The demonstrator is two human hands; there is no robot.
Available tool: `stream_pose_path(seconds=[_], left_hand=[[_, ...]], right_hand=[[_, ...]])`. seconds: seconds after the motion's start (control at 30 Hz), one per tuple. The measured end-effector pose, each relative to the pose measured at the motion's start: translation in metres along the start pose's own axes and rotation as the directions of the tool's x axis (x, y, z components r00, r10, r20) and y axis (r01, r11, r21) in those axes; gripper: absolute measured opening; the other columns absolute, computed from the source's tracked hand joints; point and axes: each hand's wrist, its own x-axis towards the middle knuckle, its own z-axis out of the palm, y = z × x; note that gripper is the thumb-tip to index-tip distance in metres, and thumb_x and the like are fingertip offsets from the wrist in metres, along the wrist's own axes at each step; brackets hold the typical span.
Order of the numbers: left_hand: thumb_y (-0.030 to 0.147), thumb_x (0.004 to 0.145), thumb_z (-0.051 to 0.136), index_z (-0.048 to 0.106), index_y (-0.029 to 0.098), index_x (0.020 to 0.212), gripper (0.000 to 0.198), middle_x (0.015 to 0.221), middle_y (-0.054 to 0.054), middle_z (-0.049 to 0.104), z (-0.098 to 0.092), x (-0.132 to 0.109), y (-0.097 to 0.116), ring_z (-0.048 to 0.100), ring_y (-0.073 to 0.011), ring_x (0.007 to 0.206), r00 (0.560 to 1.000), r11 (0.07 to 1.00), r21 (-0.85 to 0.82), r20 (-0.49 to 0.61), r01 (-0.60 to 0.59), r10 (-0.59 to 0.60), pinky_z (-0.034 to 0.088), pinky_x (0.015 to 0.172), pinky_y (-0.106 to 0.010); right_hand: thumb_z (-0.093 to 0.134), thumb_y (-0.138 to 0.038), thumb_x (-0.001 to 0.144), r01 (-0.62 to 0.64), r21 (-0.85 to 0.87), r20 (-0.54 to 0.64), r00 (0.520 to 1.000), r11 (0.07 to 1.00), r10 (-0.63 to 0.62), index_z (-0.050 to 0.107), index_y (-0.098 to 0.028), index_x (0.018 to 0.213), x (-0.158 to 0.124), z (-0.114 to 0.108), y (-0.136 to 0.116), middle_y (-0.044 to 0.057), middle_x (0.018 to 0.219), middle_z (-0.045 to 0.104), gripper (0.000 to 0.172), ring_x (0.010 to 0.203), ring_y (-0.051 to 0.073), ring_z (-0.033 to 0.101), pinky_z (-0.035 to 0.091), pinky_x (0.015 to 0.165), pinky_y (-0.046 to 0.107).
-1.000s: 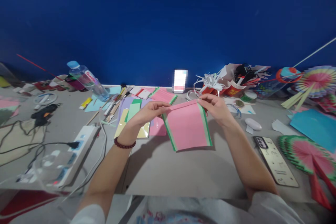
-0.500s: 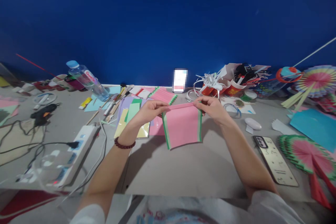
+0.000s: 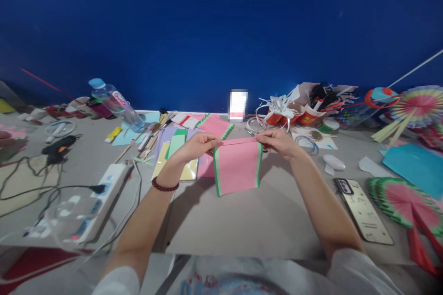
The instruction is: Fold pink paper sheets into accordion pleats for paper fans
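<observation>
A pink paper sheet (image 3: 237, 168) with green strips along its left and right edges hangs over the grey table (image 3: 242, 221), held up by its top edge. My left hand (image 3: 198, 145) pinches the sheet's upper left corner. My right hand (image 3: 278, 143) pinches the upper right corner. Both hands are closed on the paper. A dark bead bracelet (image 3: 164, 185) sits on my left wrist. The lower edge of the sheet hangs free just above the table.
Coloured paper sheets (image 3: 175, 152) and a pleated pink piece (image 3: 214, 125) lie behind the hands. A power strip (image 3: 104, 189) with cables, a glue gun (image 3: 57, 145) and a water bottle (image 3: 116, 103) are left. A phone (image 3: 363, 212), folded fans (image 3: 401, 198), blue paper (image 3: 411, 166) and cups of scraps (image 3: 304, 106) are right.
The pink sheet has swung from tilted to nearly upright and looks shorter. Both hands have drawn a little closer together along its top edge.
</observation>
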Motion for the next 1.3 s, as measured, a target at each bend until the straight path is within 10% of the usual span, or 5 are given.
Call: stream_pose_path(seconds=[0.63, 0.87, 1.3], left_hand=[[0.039, 0.076, 0.072, 0.071, 0.013, 0.088, 0.029, 0.079, -0.007, 0.071, 0.000, -0.003, 0.004, 0.065, -0.0140, 0.072, 0.994, 0.995, 0.100, -0.105, -0.008, 0.018, 0.054, 0.065, -0.024], [0.035, 0.070, 0.078, 0.070, 0.015, 0.100, 0.036, 0.076, -0.006, 0.074, -0.008, -0.002, -0.004, 0.067, -0.0141, 0.067, 0.991, 1.000, 0.026, -0.130, -0.008, 0.012, 0.055, 0.063, -0.024], [0.041, 0.073, 0.075, 0.073, 0.016, 0.096, 0.034, 0.081, -0.006, 0.074, -0.009, 0.000, -0.005, 0.067, -0.0148, 0.074, 0.976, 1.000, -0.005, -0.216, 0.000, -0.001, 0.058, 0.068, -0.026]], right_hand=[[0.075, -0.044, 0.067, 0.064, -0.134, -0.160, 0.983, 0.989, -0.085, 0.078, -0.022, 0.084, -0.011, 0.008, -0.015, 0.003, 0.082, 0.071, 0.027, 0.072, 0.015, 0.057, 0.041, 0.064, 0.028], [0.071, -0.047, 0.071, 0.035, -0.045, -0.108, 0.993, 0.998, -0.040, 0.076, -0.021, 0.093, -0.008, 0.000, -0.010, -0.002, 0.059, 0.055, 0.035, 0.053, 0.009, 0.037, 0.027, 0.050, 0.025], [0.067, -0.051, 0.072, -0.028, 0.019, -0.010, 1.000, 0.999, 0.028, 0.074, -0.017, 0.098, -0.011, -0.002, -0.016, 0.000, 0.063, 0.054, 0.043, 0.057, 0.010, 0.043, 0.030, 0.052, 0.025]])
